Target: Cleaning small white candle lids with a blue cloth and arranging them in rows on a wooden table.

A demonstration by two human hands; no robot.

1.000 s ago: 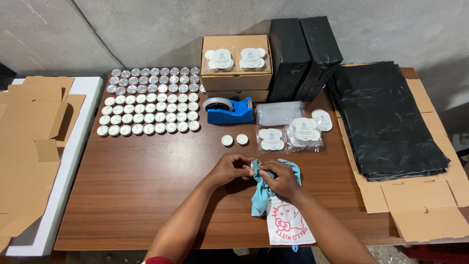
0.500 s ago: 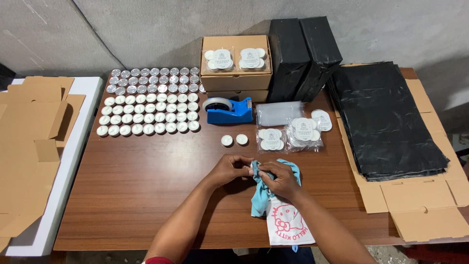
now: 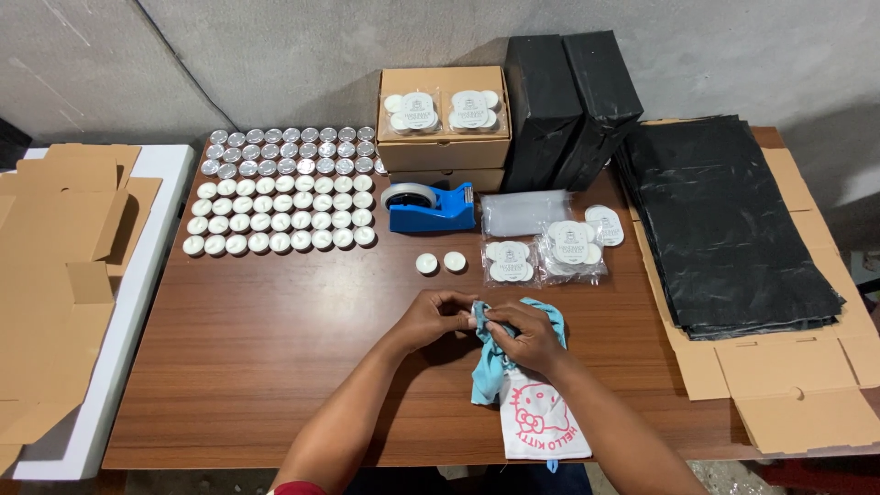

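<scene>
My left hand (image 3: pixel 433 318) and my right hand (image 3: pixel 525 335) meet over the middle of the brown wooden table (image 3: pixel 247 367). Between them is a light-blue cloth (image 3: pixel 490 371) with a white printed panel, draped under my right hand toward the near edge. My right hand is closed on the cloth's upper part. My left fingertips pinch something small at the cloth's edge; what it is stays hidden. Two loose white tealight candles (image 3: pixel 440 263) lie just beyond my hands.
Rows of tealights (image 3: pixel 280 192) fill the far left. A blue tape dispenser (image 3: pixel 429 205), open cardboard box (image 3: pixel 445 137), clear packets of candles (image 3: pixel 550 249), black boxes (image 3: pixel 568 105), black bags (image 3: pixel 729 220) on flat cardboard, and folded cardboard (image 3: pixel 55 275) at left.
</scene>
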